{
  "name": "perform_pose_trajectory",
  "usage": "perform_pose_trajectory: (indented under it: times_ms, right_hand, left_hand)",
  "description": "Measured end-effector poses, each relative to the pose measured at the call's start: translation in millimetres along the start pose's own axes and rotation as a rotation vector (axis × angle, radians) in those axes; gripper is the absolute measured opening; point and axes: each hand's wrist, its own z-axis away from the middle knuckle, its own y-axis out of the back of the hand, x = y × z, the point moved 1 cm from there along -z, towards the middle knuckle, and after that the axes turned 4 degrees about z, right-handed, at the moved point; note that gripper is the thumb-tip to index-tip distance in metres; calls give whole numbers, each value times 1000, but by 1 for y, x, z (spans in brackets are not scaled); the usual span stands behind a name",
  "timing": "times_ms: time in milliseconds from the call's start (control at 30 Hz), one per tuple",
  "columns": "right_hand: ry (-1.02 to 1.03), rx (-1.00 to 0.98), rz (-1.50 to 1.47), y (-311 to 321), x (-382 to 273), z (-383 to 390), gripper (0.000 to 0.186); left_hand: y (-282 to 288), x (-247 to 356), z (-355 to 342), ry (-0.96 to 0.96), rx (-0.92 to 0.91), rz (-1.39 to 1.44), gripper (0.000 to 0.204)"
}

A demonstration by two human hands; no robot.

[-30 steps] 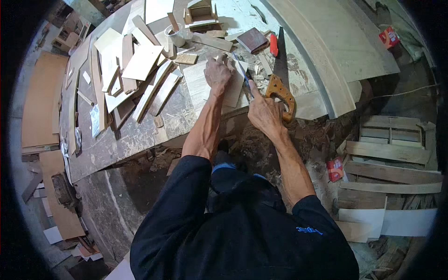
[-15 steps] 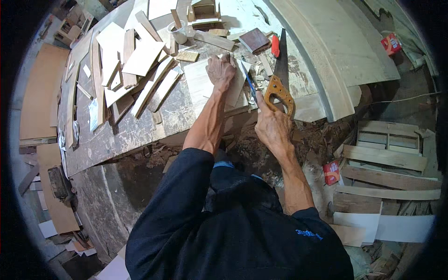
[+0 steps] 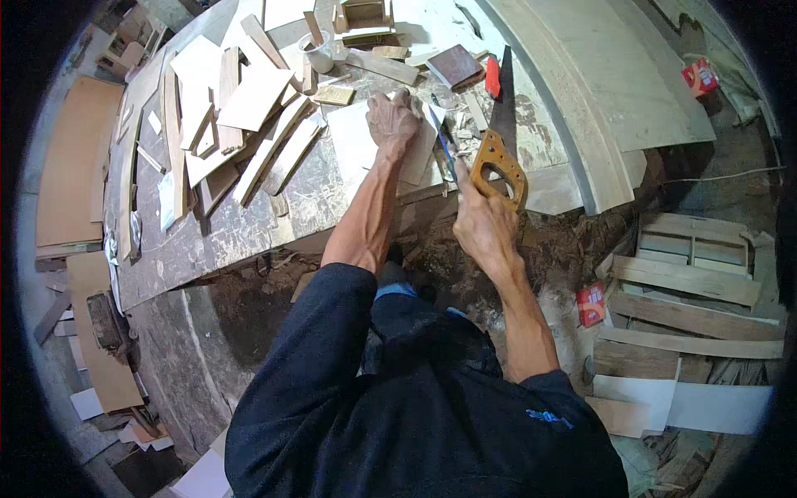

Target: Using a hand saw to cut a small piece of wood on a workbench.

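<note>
My left hand (image 3: 393, 121) is closed and presses on a pale wooden board (image 3: 349, 148) near the workbench's front edge. Its curled fingertips are hidden under the knuckles. My right hand (image 3: 488, 226) is wrapped round the near end of a slim blue tool (image 3: 444, 138), index finger stretched along it. The tool is seen almost edge-on along the board's right side, so its exact kind is unclear. Just beyond that hand lies a handsaw (image 3: 501, 158) with a brown wooden handle and dark blade. A red-handled item (image 3: 492, 78) lies against the blade.
Wood offcuts (image 3: 257, 100) are piled at the left of the workbench (image 3: 224, 257). Farther back are a plastic cup (image 3: 318, 55), a brown block (image 3: 455, 66) and a small wooden box (image 3: 364, 17). Large panels (image 3: 598, 91) stretch along the right; planks (image 3: 689, 280) are stacked on the floor.
The view has shifted very slightly. Both hands keep nearly the same place and grip, and the board and handsaw lie as before.
</note>
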Motion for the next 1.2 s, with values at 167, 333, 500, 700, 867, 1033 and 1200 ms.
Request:
perform_pose_trajectory:
  times_ms: [167,333,500,700,867,1033,1200]
  right_hand:
    - [-87,-111,-79,-2,3,-37,58]
    - [-59,-68,-92,-1,-1,-25,55]
    - [35,51,-122,-4,-1,-30,63]
    - [-24,-102,-25,0,-5,-34,62]
    - [-56,-84,-5,-10,0,-39,62]
    - [-74,-88,-89,-13,-3,-55,64]
    - [-65,-49,-39,-21,-4,-56,59]
  left_hand:
    - [-1,14,-1,-42,-54,-39,26]
    - [1,5,0,16,-51,-28,24]
    - [6,10,-1,0,-34,-45,25]
    - [2,8,-3,3,59,28,28]
    - [5,14,1,12,29,21,32]
    - [3,7,-6,44,-12,75,31]
    - [5,-1,0,-51,48,27,52]
